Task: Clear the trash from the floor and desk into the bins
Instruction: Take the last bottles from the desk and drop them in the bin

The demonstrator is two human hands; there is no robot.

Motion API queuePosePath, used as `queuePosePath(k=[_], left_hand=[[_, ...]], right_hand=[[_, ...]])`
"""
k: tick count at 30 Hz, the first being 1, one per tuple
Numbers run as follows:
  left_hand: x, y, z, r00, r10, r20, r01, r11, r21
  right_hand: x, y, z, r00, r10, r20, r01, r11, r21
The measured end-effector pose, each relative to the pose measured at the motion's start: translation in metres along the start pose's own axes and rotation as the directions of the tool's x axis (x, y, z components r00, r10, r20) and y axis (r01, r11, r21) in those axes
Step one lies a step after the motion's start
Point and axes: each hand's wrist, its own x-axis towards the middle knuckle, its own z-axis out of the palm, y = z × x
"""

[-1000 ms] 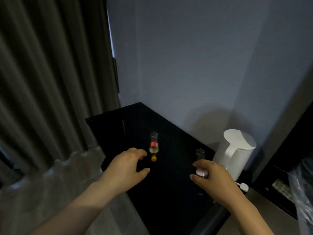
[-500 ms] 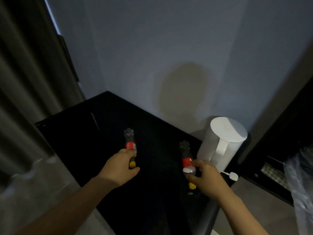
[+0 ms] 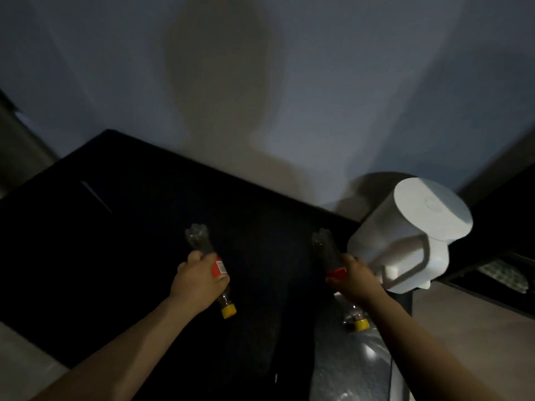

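**Two bottles in hand, no bin in view**

Nearest: left hand point(image 3: 199, 280), fingers curled tight round left bottle point(image 3: 218, 267) at its red label. Yellow cap toward the body, clear base pointing away. Same on the other side: right hand point(image 3: 354, 280) clamped round right bottle point(image 3: 325, 250) at the label, cap low and near, past the desk's front edge. Both bottles tilted and empty by the look of them. Apparently lifted off the desk point(image 3: 130, 227), though contact with the black top is hard to rule out in this dim light.

Beyond the right hand: white kettle point(image 3: 405, 235), just beside the right bottle's base, at the desk's corner. Behind all: bare wall point(image 3: 289, 96) with a rounded shadow on it. No bin anywhere in frame.

Step judged: pick-up of desk trash, with the grasp made on both sides and the carry not yet begun.

Next move calls for:
- drawing both bottles back clear of the kettle
- turning to find the bins
- letting go of each bottle over a bin

Risk on the right: clipping the kettle handle while pulling away. Light, crushable plastic, so a firm hold should do, with no hard squeeze.
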Motion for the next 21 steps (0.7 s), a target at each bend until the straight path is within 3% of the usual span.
queuePosePath(k=[8,14,18,21], left_hand=[[0.050,-0.027,0.016,0.991,-0.104,0.090,0.117,0.982,-0.148],[0.056,-0.019,0.034,1.000,-0.014,-0.014,0.009,0.958,-0.286],[0.050,-0.011,0.046,0.993,-0.074,0.089,0.100,0.939,-0.330],[0.042,-0.006,0.048,0.989,0.013,0.148,0.040,0.937,-0.348]], right_hand=[[0.032,-0.002,0.035,0.981,0.179,-0.076,-0.177,0.984,0.035],[0.012,-0.006,0.079,0.971,0.238,0.039,-0.241,0.955,0.172],[-0.012,-0.015,0.093,0.961,0.269,0.062,-0.275,0.926,0.260],[-0.034,-0.014,0.092,0.960,0.278,0.010,-0.260,0.885,0.386]])
